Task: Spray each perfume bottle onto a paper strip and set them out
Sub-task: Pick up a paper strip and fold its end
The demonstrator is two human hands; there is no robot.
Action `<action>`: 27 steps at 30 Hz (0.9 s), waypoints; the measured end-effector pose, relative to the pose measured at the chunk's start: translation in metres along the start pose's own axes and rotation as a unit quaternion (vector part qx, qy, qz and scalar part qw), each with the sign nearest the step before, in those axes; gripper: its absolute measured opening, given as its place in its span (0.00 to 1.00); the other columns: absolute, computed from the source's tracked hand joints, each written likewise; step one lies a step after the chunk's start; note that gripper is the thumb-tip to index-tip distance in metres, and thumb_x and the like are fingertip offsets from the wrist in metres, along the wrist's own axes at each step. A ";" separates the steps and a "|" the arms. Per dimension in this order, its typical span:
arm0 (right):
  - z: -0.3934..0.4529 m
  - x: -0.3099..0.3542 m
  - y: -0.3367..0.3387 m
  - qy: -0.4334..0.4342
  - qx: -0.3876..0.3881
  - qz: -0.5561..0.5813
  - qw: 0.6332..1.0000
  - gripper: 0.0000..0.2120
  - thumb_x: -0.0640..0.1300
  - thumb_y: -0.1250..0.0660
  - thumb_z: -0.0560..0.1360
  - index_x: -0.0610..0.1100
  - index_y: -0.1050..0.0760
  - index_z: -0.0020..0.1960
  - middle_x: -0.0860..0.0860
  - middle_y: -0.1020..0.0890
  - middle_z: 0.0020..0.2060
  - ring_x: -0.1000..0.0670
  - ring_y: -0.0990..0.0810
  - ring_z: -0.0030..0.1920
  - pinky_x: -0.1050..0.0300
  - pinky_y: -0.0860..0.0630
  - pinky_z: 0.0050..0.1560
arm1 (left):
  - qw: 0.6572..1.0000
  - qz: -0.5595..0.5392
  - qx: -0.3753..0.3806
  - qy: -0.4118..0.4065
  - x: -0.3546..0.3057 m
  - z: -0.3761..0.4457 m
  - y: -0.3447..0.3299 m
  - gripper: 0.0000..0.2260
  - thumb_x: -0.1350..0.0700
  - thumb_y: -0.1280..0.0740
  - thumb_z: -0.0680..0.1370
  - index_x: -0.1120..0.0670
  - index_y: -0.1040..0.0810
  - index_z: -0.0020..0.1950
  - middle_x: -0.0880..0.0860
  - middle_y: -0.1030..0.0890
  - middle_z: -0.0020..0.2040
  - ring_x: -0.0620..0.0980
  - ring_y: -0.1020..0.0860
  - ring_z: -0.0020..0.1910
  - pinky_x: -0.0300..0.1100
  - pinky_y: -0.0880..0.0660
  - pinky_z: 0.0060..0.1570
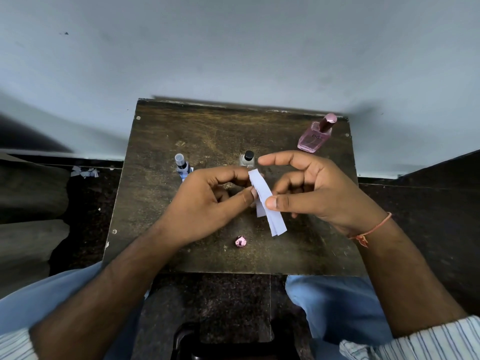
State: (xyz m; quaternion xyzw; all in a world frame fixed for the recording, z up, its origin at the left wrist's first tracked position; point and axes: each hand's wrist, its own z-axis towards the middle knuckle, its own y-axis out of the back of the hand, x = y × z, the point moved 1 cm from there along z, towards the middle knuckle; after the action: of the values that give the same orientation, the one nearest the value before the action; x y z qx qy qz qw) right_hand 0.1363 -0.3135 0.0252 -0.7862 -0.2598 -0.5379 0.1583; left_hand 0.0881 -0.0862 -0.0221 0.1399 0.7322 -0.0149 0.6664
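Note:
Over the middle of the small dark wooden table point(161, 141), both hands hold a bunch of white paper strips point(275, 222). My left hand point(207, 201) pinches the upper end of the strips between thumb and fingers. My right hand point(311, 188) pinches them lower down with thumb against fingers, index finger stretched out above. Three perfume bottles stand behind: a blue one with a clear cap point(181, 165) at the left, a clear one with a black cap point(247, 158) in the middle, partly hidden by my hands, and a pink one point(315, 135) at the far right corner.
A small shiny pink cap point(240, 241) lies on the table near the front edge. Scraps of white paper point(84, 172) lie on the dark floor left of the table. A pale wall stands right behind the table. My knees in light blue trousers flank the table's front.

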 end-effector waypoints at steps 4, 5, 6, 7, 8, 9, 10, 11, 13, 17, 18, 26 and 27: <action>0.001 -0.001 -0.002 -0.006 0.009 -0.013 1.000 0.30 0.33 0.20 0.73 0.51 0.20 0.71 0.49 0.13 0.37 0.50 0.19 0.38 0.54 0.22 0.39 | 0.999 0.000 -0.014 -0.032 -0.003 0.000 -0.001 0.09 0.53 0.26 0.79 0.47 0.12 0.58 0.39 0.13 0.39 0.47 0.32 0.24 0.49 0.35 0.22; 0.001 -0.001 -0.003 -0.006 0.011 -0.012 1.000 0.29 0.34 0.20 0.73 0.52 0.20 0.71 0.48 0.12 0.38 0.50 0.19 0.38 0.55 0.21 0.39 | 0.999 0.006 -0.019 -0.041 -0.002 0.000 -0.001 0.09 0.53 0.26 0.79 0.48 0.11 0.59 0.41 0.12 0.42 0.49 0.28 0.25 0.52 0.31 0.22; 0.001 0.000 -0.004 -0.004 0.011 -0.010 1.000 0.29 0.36 0.20 0.73 0.52 0.20 0.71 0.48 0.11 0.40 0.48 0.19 0.39 0.55 0.21 0.39 | 0.998 0.018 -0.023 -0.049 -0.002 0.001 0.000 0.09 0.54 0.25 0.80 0.49 0.11 0.59 0.44 0.11 0.45 0.52 0.23 0.28 0.56 0.26 0.26; 0.001 0.001 -0.005 0.000 0.009 -0.007 1.000 0.28 0.38 0.20 0.73 0.52 0.20 0.71 0.46 0.10 0.42 0.46 0.18 0.40 0.54 0.20 0.38 | 0.997 0.035 -0.027 -0.060 -0.001 0.001 0.000 0.08 0.54 0.25 0.81 0.50 0.11 0.59 0.46 0.10 0.47 0.55 0.17 0.33 0.60 0.22 0.31; 0.001 0.001 -0.006 0.003 0.003 -0.003 1.000 0.28 0.41 0.20 0.73 0.52 0.20 0.71 0.45 0.10 0.45 0.44 0.17 0.41 0.53 0.20 0.38 | 0.996 0.054 -0.031 -0.071 -0.001 0.001 0.001 0.08 0.54 0.25 0.81 0.51 0.11 0.60 0.48 0.10 0.49 0.58 0.15 0.38 0.60 0.20 0.37; 0.000 0.002 -0.007 0.006 -0.007 0.002 1.000 0.27 0.44 0.20 0.72 0.51 0.20 0.71 0.44 0.10 0.46 0.43 0.16 0.42 0.53 0.20 0.37 | 0.994 0.069 -0.037 -0.080 -0.001 0.001 0.001 0.08 0.53 0.25 0.81 0.51 0.11 0.59 0.48 0.10 0.49 0.58 0.14 0.40 0.59 0.19 0.39; 0.001 0.002 -0.009 0.008 -0.017 0.006 1.000 0.27 0.46 0.21 0.72 0.51 0.20 0.70 0.43 0.10 0.46 0.42 0.15 0.43 0.54 0.20 0.36 | 0.992 0.080 -0.043 -0.086 -0.002 0.001 0.002 0.08 0.53 0.25 0.81 0.51 0.10 0.59 0.47 0.10 0.49 0.56 0.14 0.41 0.55 0.19 0.40; 0.001 0.002 -0.010 0.011 -0.027 0.007 1.000 0.26 0.47 0.21 0.72 0.51 0.20 0.70 0.42 0.10 0.45 0.43 0.14 0.43 0.54 0.20 0.35 | 0.990 0.092 -0.048 -0.094 -0.002 0.000 0.003 0.08 0.53 0.25 0.81 0.52 0.10 0.58 0.47 0.10 0.49 0.53 0.14 0.41 0.51 0.19 0.39; 0.002 0.002 -0.012 0.019 -0.043 0.003 0.999 0.24 0.46 0.21 0.74 0.51 0.19 0.69 0.44 0.10 0.42 0.46 0.14 0.41 0.54 0.21 0.34 | 0.984 0.125 -0.050 -0.114 -0.004 0.000 0.003 0.07 0.55 0.25 0.81 0.53 0.10 0.57 0.46 0.11 0.49 0.45 0.14 0.43 0.39 0.22 0.41; 0.003 0.002 -0.015 0.024 -0.058 0.001 0.998 0.24 0.37 0.22 0.76 0.49 0.20 0.70 0.48 0.10 0.41 0.51 0.14 0.39 0.57 0.21 0.34 | 0.974 0.181 -0.040 -0.134 -0.003 -0.001 0.003 0.06 0.58 0.24 0.81 0.53 0.10 0.56 0.45 0.12 0.50 0.42 0.14 0.48 0.33 0.23 0.47; 0.003 0.003 -0.016 0.024 -0.058 0.001 0.998 0.24 0.36 0.22 0.76 0.50 0.20 0.70 0.47 0.10 0.41 0.50 0.13 0.39 0.57 0.21 0.34 | 0.972 0.187 -0.039 -0.137 -0.003 -0.001 0.003 0.06 0.58 0.24 0.81 0.53 0.09 0.56 0.45 0.12 0.50 0.41 0.14 0.48 0.34 0.22 0.46; 0.003 0.005 -0.019 0.011 -0.064 0.073 0.995 0.26 0.32 0.22 0.74 0.49 0.20 0.68 0.49 0.13 0.36 0.50 0.14 0.38 0.57 0.23 0.34 | 0.966 0.216 -0.046 -0.138 -0.007 -0.002 0.004 0.08 0.59 0.24 0.81 0.52 0.10 0.59 0.45 0.11 0.52 0.41 0.14 0.50 0.46 0.16 0.48; 0.002 0.005 -0.019 0.008 -0.064 0.083 0.994 0.26 0.33 0.22 0.73 0.49 0.19 0.68 0.49 0.13 0.36 0.50 0.14 0.38 0.57 0.23 0.34 | 0.966 0.214 -0.046 -0.138 -0.008 -0.002 0.004 0.08 0.59 0.24 0.81 0.51 0.10 0.59 0.45 0.11 0.52 0.40 0.14 0.51 0.47 0.16 0.49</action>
State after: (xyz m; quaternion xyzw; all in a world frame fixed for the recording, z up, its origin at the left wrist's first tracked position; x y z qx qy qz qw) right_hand 0.1282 -0.2954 0.0288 -0.8092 -0.1572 -0.5449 0.1540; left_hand 0.0873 -0.0835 -0.0136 0.2591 0.5864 0.1431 0.7540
